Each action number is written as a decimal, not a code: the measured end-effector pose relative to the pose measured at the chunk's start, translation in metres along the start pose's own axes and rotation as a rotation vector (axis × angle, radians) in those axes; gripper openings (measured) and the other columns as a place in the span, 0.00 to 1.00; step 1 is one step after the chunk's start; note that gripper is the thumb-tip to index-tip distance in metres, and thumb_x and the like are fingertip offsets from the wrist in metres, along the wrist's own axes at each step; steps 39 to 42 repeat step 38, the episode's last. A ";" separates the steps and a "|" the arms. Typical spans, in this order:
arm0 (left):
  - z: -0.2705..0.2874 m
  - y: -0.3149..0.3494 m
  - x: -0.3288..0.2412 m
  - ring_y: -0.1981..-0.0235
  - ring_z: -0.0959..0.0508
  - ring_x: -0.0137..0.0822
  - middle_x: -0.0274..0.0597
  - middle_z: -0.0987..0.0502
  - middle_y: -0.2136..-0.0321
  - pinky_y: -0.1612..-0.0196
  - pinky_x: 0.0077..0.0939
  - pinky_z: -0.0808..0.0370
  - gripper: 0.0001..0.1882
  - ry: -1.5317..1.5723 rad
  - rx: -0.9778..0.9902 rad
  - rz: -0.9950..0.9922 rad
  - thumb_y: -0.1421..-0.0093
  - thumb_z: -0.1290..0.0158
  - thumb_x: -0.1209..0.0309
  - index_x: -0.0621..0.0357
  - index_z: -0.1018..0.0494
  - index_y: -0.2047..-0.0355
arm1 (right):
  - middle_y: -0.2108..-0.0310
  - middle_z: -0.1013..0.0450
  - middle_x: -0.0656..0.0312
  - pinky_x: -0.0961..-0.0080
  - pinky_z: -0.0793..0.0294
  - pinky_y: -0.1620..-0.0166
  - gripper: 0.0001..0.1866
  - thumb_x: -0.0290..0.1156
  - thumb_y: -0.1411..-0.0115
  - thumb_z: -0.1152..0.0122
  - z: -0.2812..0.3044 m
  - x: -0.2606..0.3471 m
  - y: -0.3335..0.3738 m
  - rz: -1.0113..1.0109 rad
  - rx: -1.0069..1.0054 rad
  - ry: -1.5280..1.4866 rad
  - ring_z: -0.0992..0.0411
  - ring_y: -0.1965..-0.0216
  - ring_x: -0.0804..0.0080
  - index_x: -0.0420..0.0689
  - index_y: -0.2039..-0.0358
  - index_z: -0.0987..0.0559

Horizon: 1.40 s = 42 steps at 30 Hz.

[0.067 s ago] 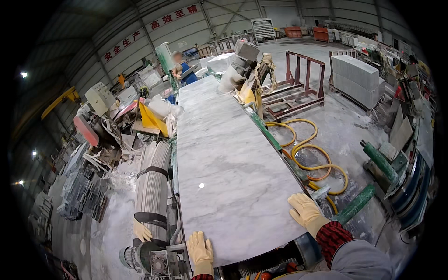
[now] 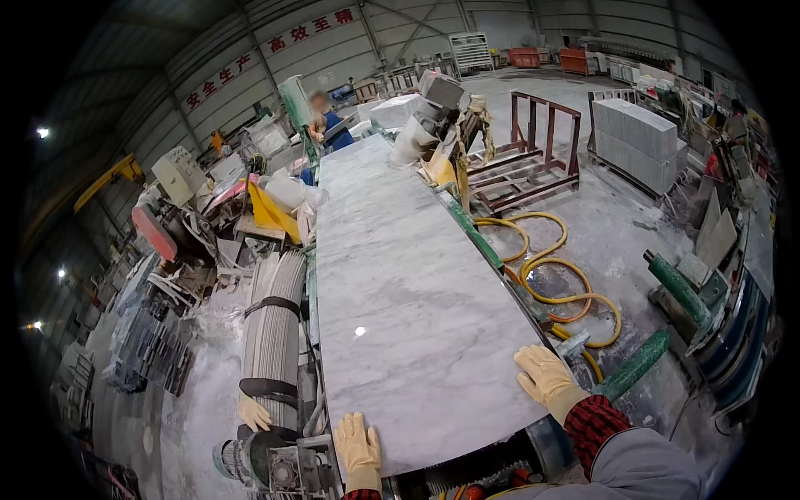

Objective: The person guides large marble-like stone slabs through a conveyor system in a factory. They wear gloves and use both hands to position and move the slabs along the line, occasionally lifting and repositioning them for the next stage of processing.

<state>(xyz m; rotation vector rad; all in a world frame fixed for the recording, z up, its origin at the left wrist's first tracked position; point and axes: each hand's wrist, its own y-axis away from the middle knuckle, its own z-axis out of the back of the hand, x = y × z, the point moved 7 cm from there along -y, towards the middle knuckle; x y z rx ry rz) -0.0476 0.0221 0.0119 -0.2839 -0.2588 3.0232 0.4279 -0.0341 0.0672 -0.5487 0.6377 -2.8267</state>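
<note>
Marble slab [image 2: 400, 317] — long, white with grey veins — lies flat on the machine bed, stretching away from both gloved hands. Left hand [image 2: 357, 446] rests flat at its near edge, fingers together and extended, gripping nothing. Right hand [image 2: 546, 379] lies spread on the near right corner, fingertips on the polished face, palm at the rim. Such stone is likely very heavy, rigid, slick on top and brittle at corners — best held by its edges. Yellow hose [image 2: 567, 292] coils beyond the right fingers.

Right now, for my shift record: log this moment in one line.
left hand: flat on near edge of marble slab | right hand: flat on slab's right corner | both gloved | yellow hose: coiled on floor
</note>
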 end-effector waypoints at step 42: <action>-0.010 0.017 0.013 0.24 0.38 0.58 0.57 0.33 0.26 0.20 0.51 0.47 0.39 0.026 -0.004 0.064 0.27 0.47 0.53 0.61 0.40 0.23 | 0.37 0.24 0.49 0.51 0.34 0.28 0.24 0.36 0.36 0.32 -0.007 -0.005 0.016 -0.037 0.005 -0.013 0.30 0.33 0.45 0.45 0.40 0.21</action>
